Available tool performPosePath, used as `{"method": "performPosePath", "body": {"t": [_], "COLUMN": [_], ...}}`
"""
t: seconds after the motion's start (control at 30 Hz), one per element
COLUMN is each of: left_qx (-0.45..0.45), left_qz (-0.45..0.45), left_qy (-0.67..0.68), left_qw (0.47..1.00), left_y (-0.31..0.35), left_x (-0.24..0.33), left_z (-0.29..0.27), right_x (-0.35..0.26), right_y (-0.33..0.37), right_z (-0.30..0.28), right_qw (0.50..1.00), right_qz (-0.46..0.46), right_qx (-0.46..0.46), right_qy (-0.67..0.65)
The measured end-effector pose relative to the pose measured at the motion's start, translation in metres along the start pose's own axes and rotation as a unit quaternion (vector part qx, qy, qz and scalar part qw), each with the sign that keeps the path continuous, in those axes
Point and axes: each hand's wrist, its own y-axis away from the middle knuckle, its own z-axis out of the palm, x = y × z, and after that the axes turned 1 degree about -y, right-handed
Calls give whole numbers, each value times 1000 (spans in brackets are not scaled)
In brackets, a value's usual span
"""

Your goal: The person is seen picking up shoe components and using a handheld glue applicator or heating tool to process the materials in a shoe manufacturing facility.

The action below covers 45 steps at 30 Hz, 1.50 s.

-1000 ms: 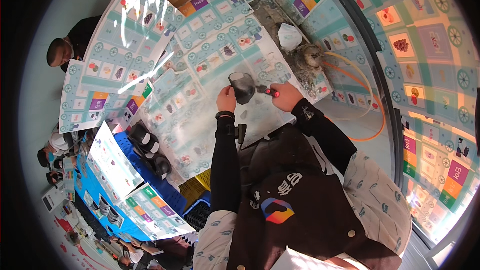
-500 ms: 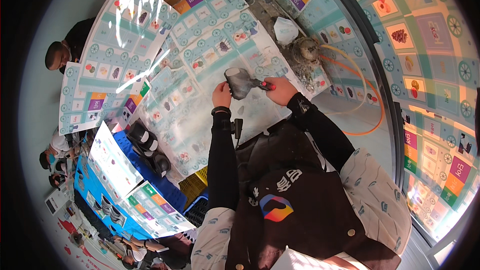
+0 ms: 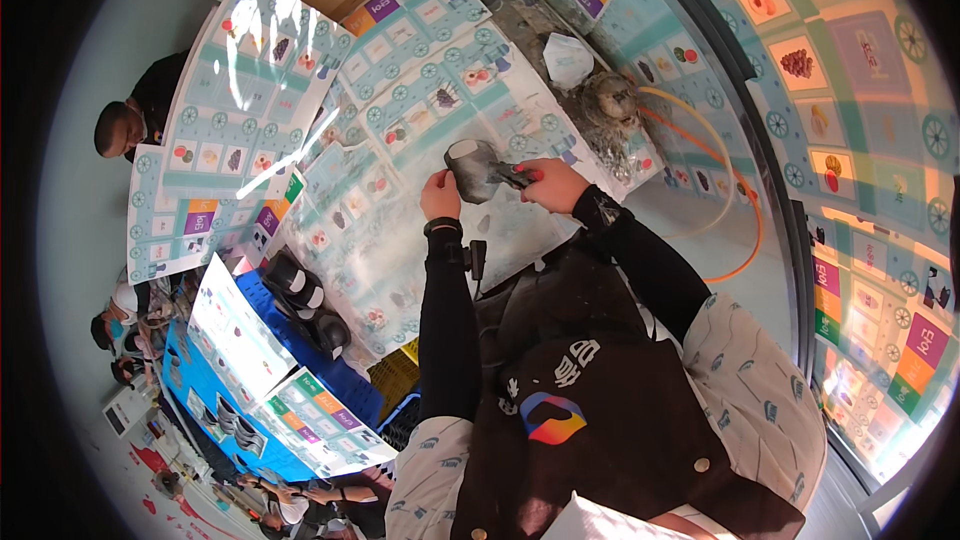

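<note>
Right hand nearer workpiece, tool half-hidden

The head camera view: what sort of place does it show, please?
Probably a small workshop: the left hand holds a dark rounded piece, the right hand a small tool, above a smudged worktable; more dark pieces lie at a blue crate, and people are beside a blue table.

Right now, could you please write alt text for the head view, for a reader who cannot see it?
A person's left hand holds a dark rounded piece with a pale patch, while the right hand grips a dark tool with red on it, its end at the piece. Below them is a patterned tabletop, with a blue crate to the left.
</note>
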Motion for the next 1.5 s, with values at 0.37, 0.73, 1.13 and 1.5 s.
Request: {"method": "performPosePath", "body": {"t": [0.37, 0.73, 1.13, 1.5], "left_qx": [-64, -2, 80, 258], "left_qz": [-44, -130, -76, -87], "left_qy": [107, 169, 171, 211], "left_qw": [991, 977, 979, 939], "left_y": [5, 20, 14, 11], "left_x": [2, -15, -22, 6], "left_z": [-24, -81, -65, -22], "right_x": [35, 40, 42, 38], "right_y": [-59, -68, -72, -44], "right_z": [15, 1, -4, -24], "right_qw": [997, 998, 990, 991], "right_qz": [-38, -57, -128, -85], "right_qx": [48, 25, -6, -72], "right_qy": [43, -11, 66, 72]}}
